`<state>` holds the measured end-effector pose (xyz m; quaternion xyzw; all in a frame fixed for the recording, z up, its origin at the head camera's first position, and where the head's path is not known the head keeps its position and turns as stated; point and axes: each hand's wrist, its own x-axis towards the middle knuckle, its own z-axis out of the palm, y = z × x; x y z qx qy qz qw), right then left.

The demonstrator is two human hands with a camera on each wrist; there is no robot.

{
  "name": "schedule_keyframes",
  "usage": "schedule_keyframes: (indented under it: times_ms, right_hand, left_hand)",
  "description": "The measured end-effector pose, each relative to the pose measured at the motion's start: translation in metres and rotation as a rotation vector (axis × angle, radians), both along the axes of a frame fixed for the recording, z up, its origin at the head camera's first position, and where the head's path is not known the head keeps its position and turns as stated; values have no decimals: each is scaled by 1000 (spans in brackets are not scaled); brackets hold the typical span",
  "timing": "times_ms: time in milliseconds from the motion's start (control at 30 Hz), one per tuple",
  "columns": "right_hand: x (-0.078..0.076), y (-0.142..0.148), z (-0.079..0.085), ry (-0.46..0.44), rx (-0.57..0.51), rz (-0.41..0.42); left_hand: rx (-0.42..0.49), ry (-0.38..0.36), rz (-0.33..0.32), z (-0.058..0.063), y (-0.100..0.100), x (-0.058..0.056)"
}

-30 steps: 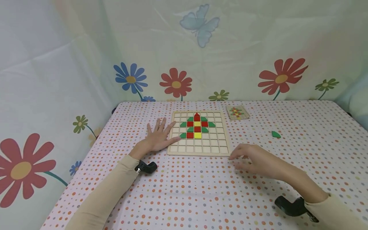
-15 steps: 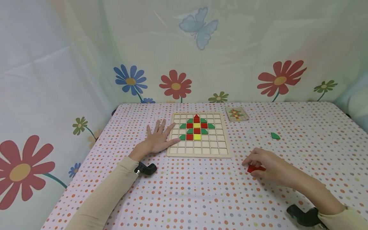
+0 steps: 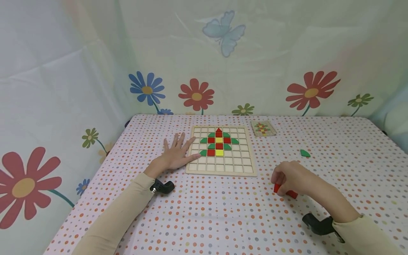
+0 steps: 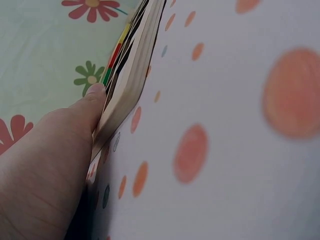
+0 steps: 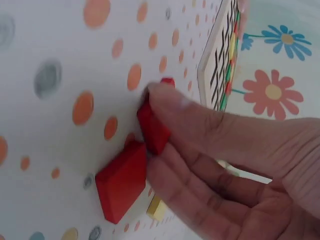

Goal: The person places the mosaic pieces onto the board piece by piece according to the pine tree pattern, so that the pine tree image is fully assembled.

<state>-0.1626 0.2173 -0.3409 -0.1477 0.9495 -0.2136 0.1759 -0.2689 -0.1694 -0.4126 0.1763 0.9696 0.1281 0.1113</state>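
Observation:
A wooden grid board (image 3: 237, 161) lies on the table, with red, yellow and green tiles set in several of its squares. Spread flat at its left edge, my left hand (image 3: 173, 156) touches the frame with thumb and a fingertip. To the right of the board, my right hand (image 3: 294, 177) pinches a red tile (image 5: 154, 129) between thumb and fingers, close to the tablecloth. A second red tile (image 5: 122, 182) lies just beside the fingers. Partly hidden behind it is a yellow piece (image 5: 156, 207).
One green rounded tile (image 3: 305, 153) lies farther back on the right. A small pattern card (image 3: 262, 128) with a similar coloured figure rests by the board's upper right corner. Dotted cloth (image 3: 204, 216) covers the table, and a flowered curtain (image 3: 271, 63) hangs behind.
My right hand has moved right, from the board's lower right corner to the red tiles, and now pinches one. The left hand has stayed on the board's edge.

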Motion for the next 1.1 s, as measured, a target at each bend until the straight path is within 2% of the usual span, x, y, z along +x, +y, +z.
schedule_keyframes:
  times_ms: [267,500,667,833,1100]
  right_hand:
    - [-6,5,0,-39,-11,-34]
    - [-5,12,-3,-24,-106,45]
    - [-10,11,-5,-27,-163,80]
    - [-24,-7,-3,56,-233,108]
    - [-60,-49,-2,207,-339,48]
  left_hand:
    - [-15,15,-8,-4,-1,-3]
    - [-3,23,-6,-1,-1,-1]
    - [-17,12,-5,-2,-1,-1]
    - [-23,15,-5,-3,-2,-3]
    - [7,17,-18,5,-2,4]
